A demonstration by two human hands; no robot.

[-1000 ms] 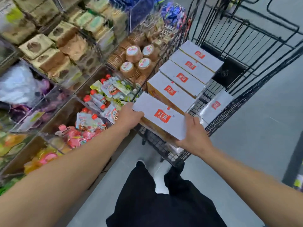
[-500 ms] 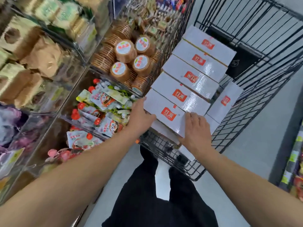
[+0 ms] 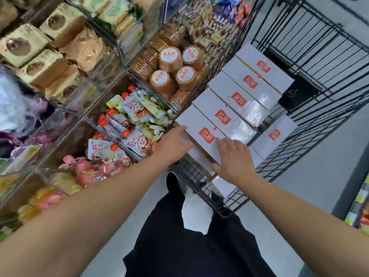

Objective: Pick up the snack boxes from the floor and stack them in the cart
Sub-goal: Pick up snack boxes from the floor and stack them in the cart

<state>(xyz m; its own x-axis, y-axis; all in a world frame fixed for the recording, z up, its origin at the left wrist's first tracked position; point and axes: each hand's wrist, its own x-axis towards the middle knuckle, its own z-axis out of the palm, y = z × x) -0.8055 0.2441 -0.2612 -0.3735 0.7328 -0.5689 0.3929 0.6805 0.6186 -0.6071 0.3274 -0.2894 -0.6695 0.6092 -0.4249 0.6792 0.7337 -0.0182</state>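
Black trousers (image 3: 199,246) fill the near middle, above a pale grey floor (image 3: 299,254). Two bare arms reach from there to a black wire cart (image 3: 199,177). The left hand (image 3: 173,145) has its fingers curled round the left end of the nearest snack box (image 3: 197,127), so this grip holds the box. The right hand (image 3: 234,158) lies flat on the near right part of the same box, fingers straight and thumb at the box's near edge; this grip is open and presses down. That white box with a red label is in the cart, at the near end of a row. It sits on top of another white box (image 3: 199,156). Four more white boxes (image 3: 237,102) lie side by side behind it, going far and right. One lower box (image 3: 274,135) sits to the right of the row, deeper in the cart. On the left, shelves (image 3: 83,116) hold pouches with red caps (image 3: 131,120). Farther off are round brown cookie tubs (image 3: 170,58), and far left are packs of cakes (image 3: 24,45).
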